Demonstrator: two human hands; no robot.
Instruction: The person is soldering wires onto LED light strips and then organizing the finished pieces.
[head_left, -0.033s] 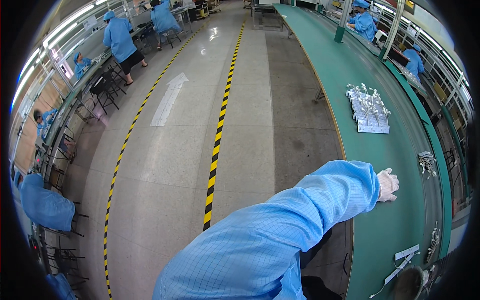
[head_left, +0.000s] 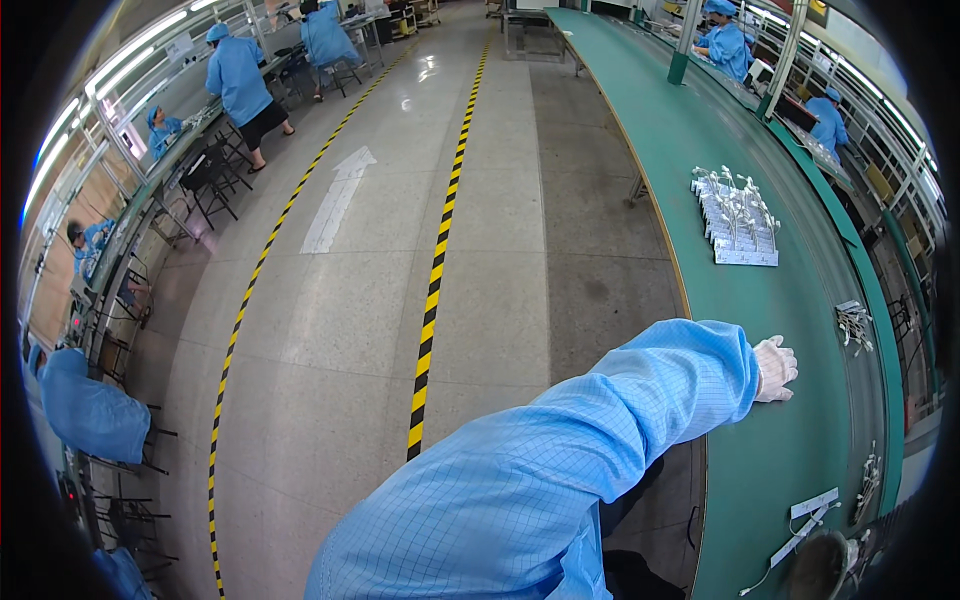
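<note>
My left hand [head_left: 775, 369], in a white glove, rests at the end of a blue checked sleeve that crosses the lower middle of the view. It lies on the green bench top [head_left: 770, 455] with its fingers somewhat spread, and I see nothing in it. Farther along the bench is a stack of white strips with white cables and plugs [head_left: 738, 215], apart from the hand. To the hand's right lies a small bunch of white cable ends [head_left: 854, 326]. My right hand does not show.
Nearer on the bench lie white strips with a cable [head_left: 805, 525], another cable bunch [head_left: 867, 485] and a dark round object [head_left: 818, 567]. Left of the bench runs a floor aisle with yellow-black tape [head_left: 432, 300]. People in blue coats [head_left: 240, 85] work along both sides.
</note>
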